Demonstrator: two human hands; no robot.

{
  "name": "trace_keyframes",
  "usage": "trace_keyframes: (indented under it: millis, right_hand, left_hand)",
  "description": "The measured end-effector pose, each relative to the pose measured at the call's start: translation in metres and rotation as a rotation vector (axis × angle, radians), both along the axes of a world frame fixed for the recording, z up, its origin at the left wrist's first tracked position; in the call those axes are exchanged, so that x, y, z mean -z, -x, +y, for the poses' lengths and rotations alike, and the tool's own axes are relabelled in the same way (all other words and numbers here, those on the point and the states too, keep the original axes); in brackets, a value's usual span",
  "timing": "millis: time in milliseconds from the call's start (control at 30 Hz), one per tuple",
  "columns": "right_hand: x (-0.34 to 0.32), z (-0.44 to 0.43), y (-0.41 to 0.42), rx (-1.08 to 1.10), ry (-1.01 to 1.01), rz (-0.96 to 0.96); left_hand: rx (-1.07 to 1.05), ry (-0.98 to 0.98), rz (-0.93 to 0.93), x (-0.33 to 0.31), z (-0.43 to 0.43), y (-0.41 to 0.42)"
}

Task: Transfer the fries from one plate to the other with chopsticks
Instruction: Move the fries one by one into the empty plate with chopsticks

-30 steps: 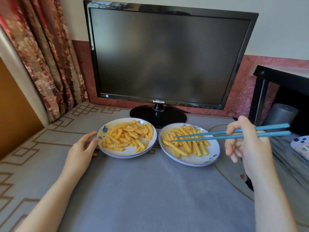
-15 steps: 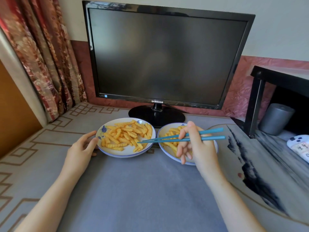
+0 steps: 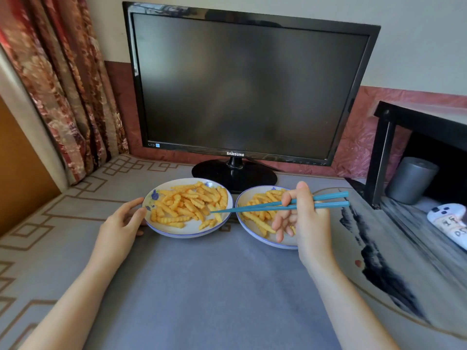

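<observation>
While pinching two slim, smooth teal chopsticks point(image 3: 252, 209) between thumb and bent forefingers, hovering above the right plate point(image 3: 267, 242) with the lower fingers hanging loose: the right hand point(image 3: 305, 221). Square-cut butt ends out to the right; tapered tips nearly together, over the right side of the left plate point(image 3: 187, 232), down at the edge of the left pile point(image 3: 187, 205) of fries. Cannot tell whether a fry is caught between the tips.

To the left, the left hand point(image 3: 121, 223), fingers relaxed and lightly curved, tips touching the left plate's rim.

Both plates round, shallow, glossy white with a thin blue edge line, a blue flower print on the left one; set side by side, just apart. Crinkle-cut sticks, ridged, matte yellow-orange, heaped loosely on each: fuller on the left, and a thinner right pile point(image 3: 257, 219), partly hidden behind the hand.

Underneath, a soft grey table mat point(image 3: 202, 286) with a tan fret border. Behind the plates, a glossy black monitor point(image 3: 242, 84), screen dark, on a round foot. Heavy floral curtain point(image 3: 63, 84) at far left. At right, a black shelf point(image 3: 417, 122) over a matte grey cylinder point(image 3: 412, 183).
</observation>
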State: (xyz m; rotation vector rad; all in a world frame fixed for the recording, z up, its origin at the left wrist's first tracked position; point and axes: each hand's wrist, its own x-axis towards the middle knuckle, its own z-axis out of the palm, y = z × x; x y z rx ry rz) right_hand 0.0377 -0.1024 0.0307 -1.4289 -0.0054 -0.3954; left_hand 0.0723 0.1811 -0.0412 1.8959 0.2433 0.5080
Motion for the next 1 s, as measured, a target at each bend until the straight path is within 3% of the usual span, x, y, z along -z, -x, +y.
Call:
trace_keyframes:
  millis: [533, 800, 1000]
  right_hand:
    - [-0.033, -0.089, 0.019, 0.438, -0.016, -0.122]
    - [-0.011, -0.097, 0.026, 0.424, 0.119, -0.045]
    - [-0.011, -0.095, 0.029, 0.407, 0.131, -0.101]
  left_hand:
    - [-0.002, -0.005, 0.001, -0.001, 0.0, 0.001]
    - [0.002, -0.005, 0.007, -0.001, 0.0, 0.001]
    - [0.0, -0.018, 0.01, 0.0, 0.0, 0.002]
